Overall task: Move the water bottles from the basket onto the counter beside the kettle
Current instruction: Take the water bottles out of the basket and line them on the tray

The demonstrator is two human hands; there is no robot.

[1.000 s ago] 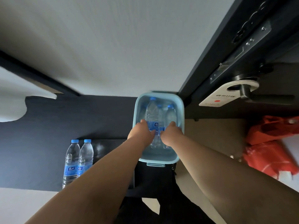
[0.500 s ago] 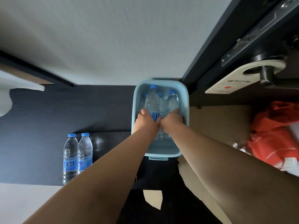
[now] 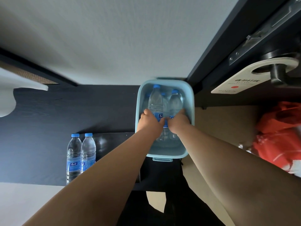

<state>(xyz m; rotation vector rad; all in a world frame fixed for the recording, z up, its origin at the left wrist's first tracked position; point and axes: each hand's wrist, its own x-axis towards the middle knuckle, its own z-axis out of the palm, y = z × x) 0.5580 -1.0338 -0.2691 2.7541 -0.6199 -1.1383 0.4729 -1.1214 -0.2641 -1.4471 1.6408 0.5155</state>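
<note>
A light blue plastic basket (image 3: 190,101) sits below me with several clear water bottles inside, all with blue caps and blue labels. My left hand (image 3: 150,122) is closed around the taller left bottle (image 3: 155,101). My right hand (image 3: 178,122) grips the right bottle (image 3: 175,101). Both bottles stand upright inside the basket. Two more bottles (image 3: 81,154) stand side by side on the dark counter (image 3: 48,115) at the left. No kettle is in view.
A dark door with a handle (image 3: 276,74) and a white hanging door sign (image 3: 234,85) is at the right. An orange-red bag (image 3: 280,132) lies on the beige floor at the right. A white object (image 3: 8,98) juts in at the far left.
Both hands have reached a little deeper into the basket and closed on the bottles. The view has shifted slightly, so the basket sits higher in frame.
</note>
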